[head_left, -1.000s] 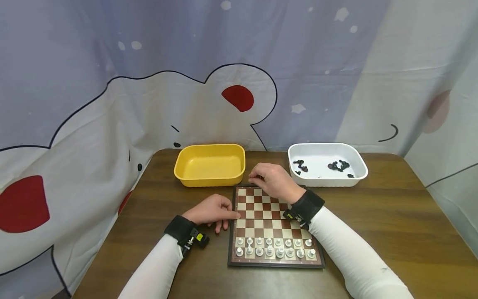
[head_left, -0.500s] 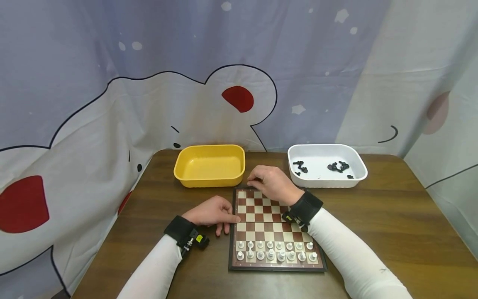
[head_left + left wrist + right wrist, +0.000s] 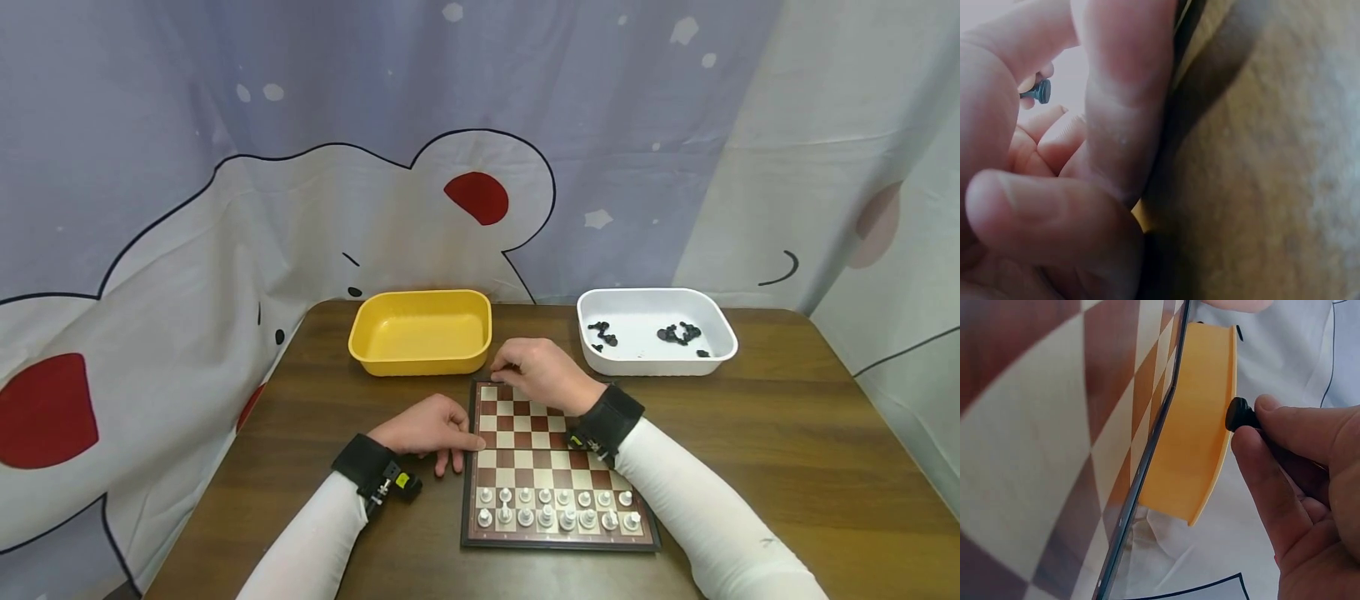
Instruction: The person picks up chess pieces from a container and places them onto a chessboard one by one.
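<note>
In the head view a brown-and-cream chessboard (image 3: 522, 458) lies on the table, white chess pieces (image 3: 546, 517) in two rows along its near side. My left hand (image 3: 429, 427) grips the board's left edge, thumb over the rim and the other fingers bent beside it. Over the far left corner, my right hand (image 3: 546, 373) pinches a black chess piece (image 3: 1239, 415) between thumb and forefinger, its base pointing outward in the right wrist view. That black piece also shows past the left hand's fingers (image 3: 1125, 112) in the left wrist view.
Behind the board, at the back of the wooden table (image 3: 780, 433), stand a yellow tray (image 3: 420, 367) on the left and a white tray (image 3: 660, 367) on the right. Several black chess pieces (image 3: 678, 333) lie in the white one. A printed curtain (image 3: 360, 208) hangs behind.
The chessboard has slid a little toward me with its white pieces, and the left hand has shifted slightly with it. My right hand has drifted slightly left and nearer.
</note>
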The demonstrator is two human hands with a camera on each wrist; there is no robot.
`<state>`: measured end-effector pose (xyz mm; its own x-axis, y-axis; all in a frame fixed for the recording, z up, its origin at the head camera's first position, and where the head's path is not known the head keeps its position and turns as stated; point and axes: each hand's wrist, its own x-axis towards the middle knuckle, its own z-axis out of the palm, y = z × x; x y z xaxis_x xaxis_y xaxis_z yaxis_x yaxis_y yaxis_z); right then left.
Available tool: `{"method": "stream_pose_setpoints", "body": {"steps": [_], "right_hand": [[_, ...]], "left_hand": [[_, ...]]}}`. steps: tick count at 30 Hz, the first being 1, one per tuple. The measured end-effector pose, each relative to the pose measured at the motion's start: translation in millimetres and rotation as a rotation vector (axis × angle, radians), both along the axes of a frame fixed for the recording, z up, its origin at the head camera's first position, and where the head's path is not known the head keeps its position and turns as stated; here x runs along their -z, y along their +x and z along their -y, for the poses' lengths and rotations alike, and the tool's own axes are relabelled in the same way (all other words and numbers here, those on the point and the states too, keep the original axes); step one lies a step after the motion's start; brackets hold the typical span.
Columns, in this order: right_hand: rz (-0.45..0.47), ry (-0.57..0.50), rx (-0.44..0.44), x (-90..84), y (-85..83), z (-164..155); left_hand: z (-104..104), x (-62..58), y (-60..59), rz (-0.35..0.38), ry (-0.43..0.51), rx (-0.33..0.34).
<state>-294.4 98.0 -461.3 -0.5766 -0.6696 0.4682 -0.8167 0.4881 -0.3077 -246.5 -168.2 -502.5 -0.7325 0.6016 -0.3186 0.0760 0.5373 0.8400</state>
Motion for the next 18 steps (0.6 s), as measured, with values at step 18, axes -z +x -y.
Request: {"method": "stream_pose_setpoints", "body": {"steps": [18], "right_hand": [[0.058,0.038,-0.062,3.6,0.9,2.0]], "left_hand": [[0.0,2.5,-1.3,0.0,0.0,-0.002]]}}
